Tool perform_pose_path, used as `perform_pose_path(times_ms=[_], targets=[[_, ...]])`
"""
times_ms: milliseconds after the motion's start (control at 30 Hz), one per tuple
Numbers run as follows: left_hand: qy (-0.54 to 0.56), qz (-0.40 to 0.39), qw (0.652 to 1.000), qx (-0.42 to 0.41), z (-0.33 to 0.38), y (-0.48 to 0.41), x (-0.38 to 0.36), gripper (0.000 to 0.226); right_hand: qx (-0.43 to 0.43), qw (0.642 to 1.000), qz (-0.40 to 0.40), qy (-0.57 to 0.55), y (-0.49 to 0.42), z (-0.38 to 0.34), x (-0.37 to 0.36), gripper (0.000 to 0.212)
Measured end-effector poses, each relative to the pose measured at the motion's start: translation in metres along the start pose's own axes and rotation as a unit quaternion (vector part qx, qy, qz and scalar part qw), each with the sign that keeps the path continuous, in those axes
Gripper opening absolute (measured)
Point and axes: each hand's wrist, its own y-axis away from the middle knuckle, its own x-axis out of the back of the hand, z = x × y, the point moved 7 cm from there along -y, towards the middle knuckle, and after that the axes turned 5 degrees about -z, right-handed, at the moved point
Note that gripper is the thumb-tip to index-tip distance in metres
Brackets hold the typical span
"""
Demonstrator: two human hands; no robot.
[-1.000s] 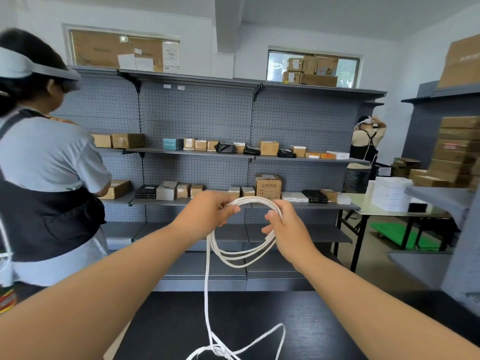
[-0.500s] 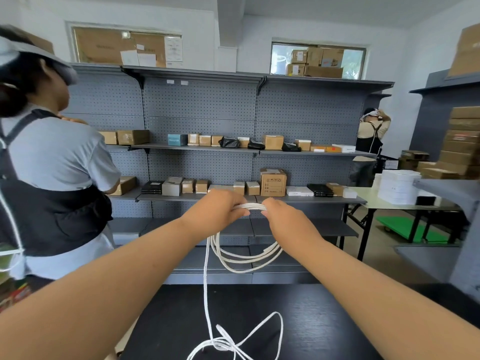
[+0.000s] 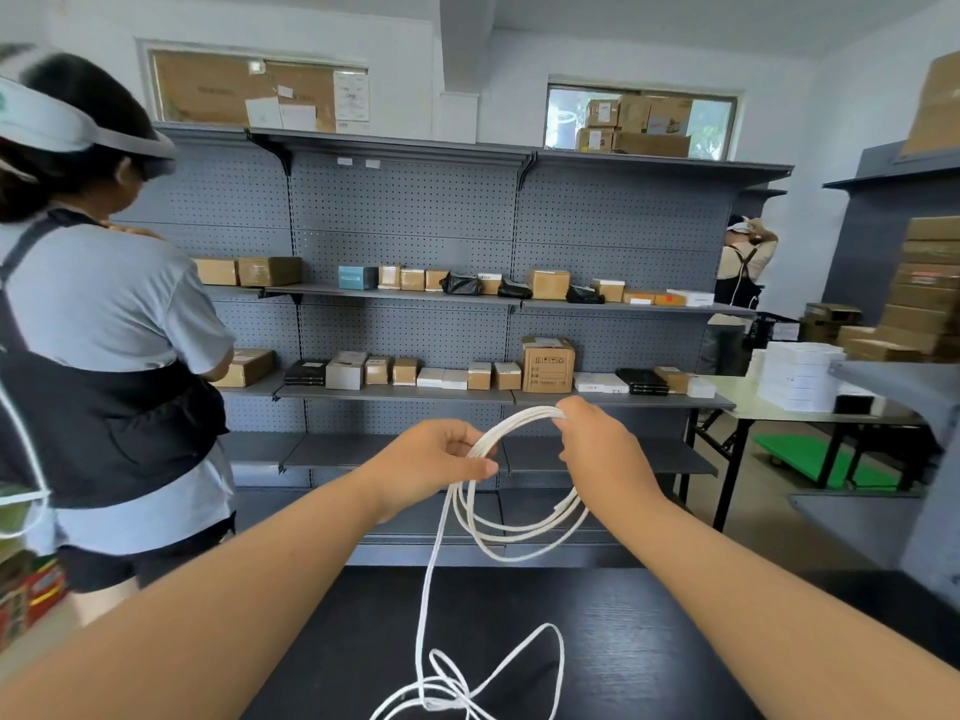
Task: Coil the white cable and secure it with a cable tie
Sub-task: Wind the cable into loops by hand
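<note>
Pinching the white cable (image 3: 519,419) coil, left hand (image 3: 426,462) and right hand (image 3: 605,449) should match each new loop — feeding slack untwisted

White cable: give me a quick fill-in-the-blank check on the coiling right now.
1. The left hand and the right hand both hold the coiled loops of the white cable in the air above a ____ table.
2. The uncoiled strand hangs down from the ____ hand to a tangle on the table.
3. No cable ____ shows in this view.
Missing words: black; left; tie.
</note>
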Motion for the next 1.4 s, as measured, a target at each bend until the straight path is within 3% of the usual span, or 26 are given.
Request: perform_pose_path(times_ms=[167, 333, 433, 533, 733, 900, 1033, 1167, 1267, 1400], targets=[[-0.074, 0.016, 0.997, -0.001, 0.002, 0.000, 0.006, 0.009, -0.018, 0.998, 0.044, -0.048, 0.003, 0.009, 0.004, 0.017], [-0.169, 0.140, 0.975, -0.042, 0.014, -0.001, 0.021, 0.006, -0.039, 0.983, 0.081, -0.157, 0.010, 0.010, 0.001, 0.019], [-0.219, 0.196, 0.953, -0.071, 0.024, 0.003, 0.024, 0.016, -0.075, 0.970, 0.050, -0.227, 0.012, 0.013, -0.014, 0.020], [-0.277, 0.193, 0.938, -0.084, 0.032, 0.004, 0.024, 0.019, -0.102, 0.961, -0.002, -0.258, 0.010, 0.014, -0.023, 0.019], [-0.428, 0.147, 0.883, -0.121, 0.052, -0.003, 0.022, 0.023, -0.030, 0.996, -0.030, -0.078, 0.001, -0.002, -0.010, 0.023], [-0.500, 0.111, 0.841, -0.174, 0.069, -0.008, 0.004, 0.024, 0.034, 0.998, -0.048, 0.011, -0.007, -0.028, -0.011, 0.026], [-0.424, 0.156, 0.874, -0.181, 0.069, -0.002, 0.005, 0.019, 0.035, 0.999, -0.040, 0.008, -0.011, -0.029, -0.008, 0.023], [-0.262, 0.189, 0.937, -0.133, 0.053, 0.004, 0.006, 0.017, 0.037, 0.999, -0.019, -0.013, -0.009, -0.029, -0.001, 0.021], [-0.111, 0.172, 0.975, -0.088, 0.031, 0.004, 0.004, 0.009, 0.014, 0.999, -0.024, -0.045, -0.015, -0.020, 0.001, 0.023], [0.109, 0.152, 0.978, -0.096, 0.016, 0.005, -0.004, 0.008, -0.021, 0.982, 0.009, -0.190, -0.019, -0.005, 0.008, 0.018]])
